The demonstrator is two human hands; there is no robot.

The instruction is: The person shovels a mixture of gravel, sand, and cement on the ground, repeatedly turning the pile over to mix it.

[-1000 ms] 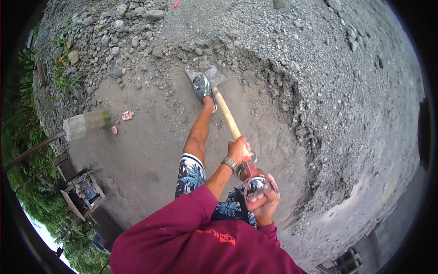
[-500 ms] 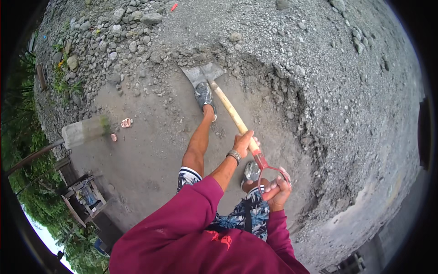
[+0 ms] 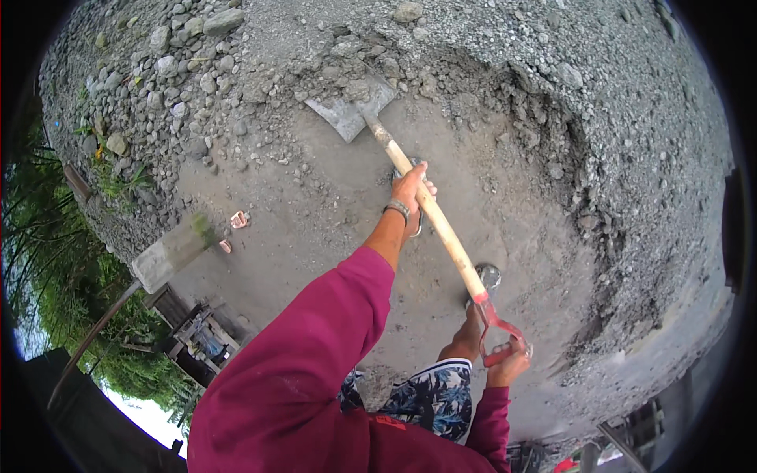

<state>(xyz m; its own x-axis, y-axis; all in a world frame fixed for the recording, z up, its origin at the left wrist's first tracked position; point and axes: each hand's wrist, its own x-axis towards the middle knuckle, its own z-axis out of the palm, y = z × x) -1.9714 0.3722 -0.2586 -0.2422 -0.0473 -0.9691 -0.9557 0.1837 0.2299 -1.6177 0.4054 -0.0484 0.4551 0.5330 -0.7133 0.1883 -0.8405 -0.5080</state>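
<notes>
Both hands hold a shovel with a pale wooden shaft and a red D-shaped handle. My left hand, with a watch or bracelet at its wrist, is wrapped round the shaft's upper-middle stretch, toward the blade. My right hand is closed on the red grip at the near end. The wide grey blade lies at the foot of the gravel heap, its far edge partly covered by grey gravel and lumps. One shoe shows beside the shaft; the other is mostly hidden behind my left hand.
Larger stones lie at the far left. A concrete block-like post stands left, with small pink pieces beside it. A wooden box frame sits lower left, near greenery. A crumbly gravel bank curves along the right.
My left hand has slid along the shaft toward the blade. The red handle has moved right and nearer. The blade now sits partly under gravel, and my foot is off it.
</notes>
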